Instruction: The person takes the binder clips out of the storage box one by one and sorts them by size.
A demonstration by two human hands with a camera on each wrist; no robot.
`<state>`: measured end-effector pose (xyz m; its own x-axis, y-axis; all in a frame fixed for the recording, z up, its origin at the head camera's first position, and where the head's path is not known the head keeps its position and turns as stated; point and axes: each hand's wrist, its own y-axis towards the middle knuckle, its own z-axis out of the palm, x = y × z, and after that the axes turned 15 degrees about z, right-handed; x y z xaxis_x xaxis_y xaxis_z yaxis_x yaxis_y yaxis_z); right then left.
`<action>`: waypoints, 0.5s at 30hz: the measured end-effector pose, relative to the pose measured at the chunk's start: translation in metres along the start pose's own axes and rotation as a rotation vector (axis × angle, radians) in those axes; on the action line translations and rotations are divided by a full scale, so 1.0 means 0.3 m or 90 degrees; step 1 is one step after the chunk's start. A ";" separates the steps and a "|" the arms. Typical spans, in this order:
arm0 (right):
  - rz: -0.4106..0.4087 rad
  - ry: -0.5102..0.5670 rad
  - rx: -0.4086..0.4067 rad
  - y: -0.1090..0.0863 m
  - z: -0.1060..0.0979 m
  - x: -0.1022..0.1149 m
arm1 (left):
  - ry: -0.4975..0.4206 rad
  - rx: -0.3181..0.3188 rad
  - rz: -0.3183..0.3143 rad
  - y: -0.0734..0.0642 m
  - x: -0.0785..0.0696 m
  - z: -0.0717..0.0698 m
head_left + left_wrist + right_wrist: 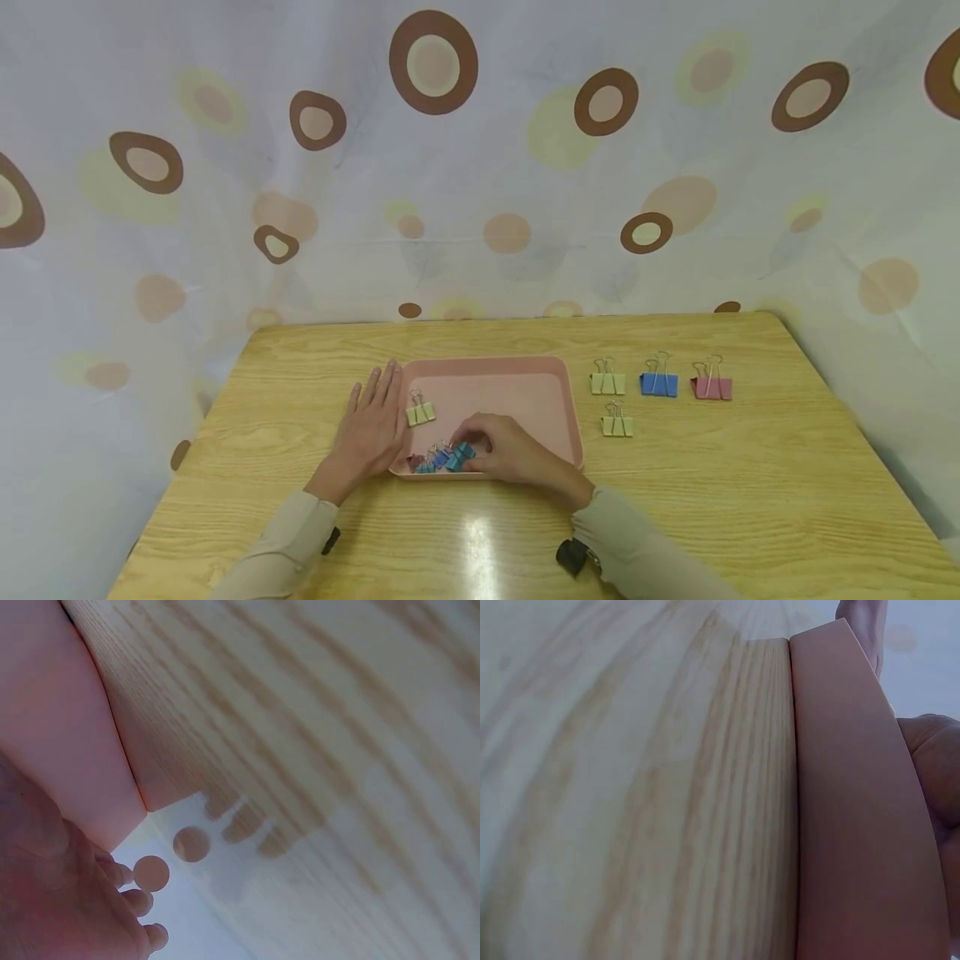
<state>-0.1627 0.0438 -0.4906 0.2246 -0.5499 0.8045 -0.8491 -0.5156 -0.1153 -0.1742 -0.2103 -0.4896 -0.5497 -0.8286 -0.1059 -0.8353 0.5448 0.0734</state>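
A pink tray [517, 408] lies on the table. Against its left rim rests my left hand [367, 429], fingers straight. Over the tray's front part, my right hand [502, 446] pinches a teal binder clip [460, 457] between thumb and fingers. Close to that clip, in the front left corner, sit a blue binder clip [441, 458], a smaller teal one [425, 467] and a dark red one [414, 461], partly overlapping. A pale yellow binder clip [421, 412] stands by the tray's left wall. Both wrist views show mostly the tray's outer wall [862, 802] and wood grain.
Right of the tray, a pale yellow binder clip [607, 383], a blue one [659, 384] and a pink one [712, 387] stand in a row on the wooden table [712, 492]. Another yellow clip [617, 426] is in front of the first. A patterned curtain [510, 167] hangs behind.
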 end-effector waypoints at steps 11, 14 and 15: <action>0.014 0.024 0.006 0.003 -0.001 -0.004 | -0.007 -0.023 0.007 -0.002 0.002 -0.002; 0.012 0.041 0.006 -0.001 -0.004 -0.008 | -0.007 -0.024 0.008 -0.003 0.002 0.001; 0.011 0.048 0.004 -0.003 -0.004 -0.008 | -0.007 -0.023 0.007 -0.003 0.001 0.001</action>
<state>-0.1633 0.0464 -0.4918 0.1728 -0.5086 0.8435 -0.8493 -0.5106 -0.1339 -0.1737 -0.2111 -0.4900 -0.5587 -0.8212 -0.1164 -0.8290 0.5484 0.1099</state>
